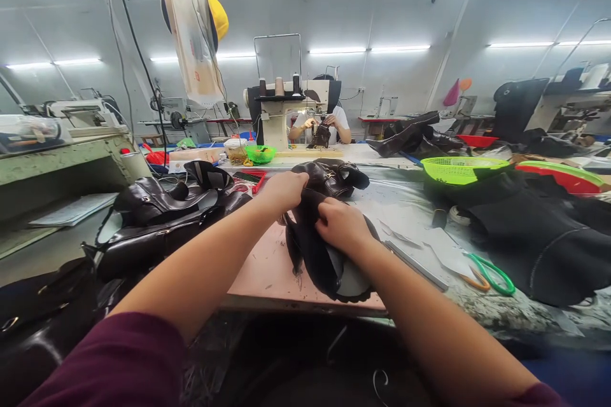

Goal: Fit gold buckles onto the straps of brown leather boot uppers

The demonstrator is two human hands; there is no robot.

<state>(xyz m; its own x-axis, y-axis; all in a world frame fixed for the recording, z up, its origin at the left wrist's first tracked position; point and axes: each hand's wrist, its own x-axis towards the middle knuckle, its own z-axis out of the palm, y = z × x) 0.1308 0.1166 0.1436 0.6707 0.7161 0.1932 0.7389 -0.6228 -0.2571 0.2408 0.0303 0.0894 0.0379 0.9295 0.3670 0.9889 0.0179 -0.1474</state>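
Observation:
A black leather boot upper (317,248) lies over the front edge of the pink work board (267,267), with its shiny, buckled part farther back. My left hand (289,191) is closed on its far left side, the fingertips hidden behind the material. My right hand (346,222) grips the dark lining nearer to me, fingers curled into it. A pale grey patch shows inside the upper below my right wrist. To the left of my forearm lie several more shiny black boot uppers (153,200), some with small buckles.
Green-handled scissors (494,273) and a grey metal bar (415,264) lie to the right, near black material (539,235). A lime basket (463,170) stands behind. Across the table, another person's hands (329,121) work at a sewing machine (277,117).

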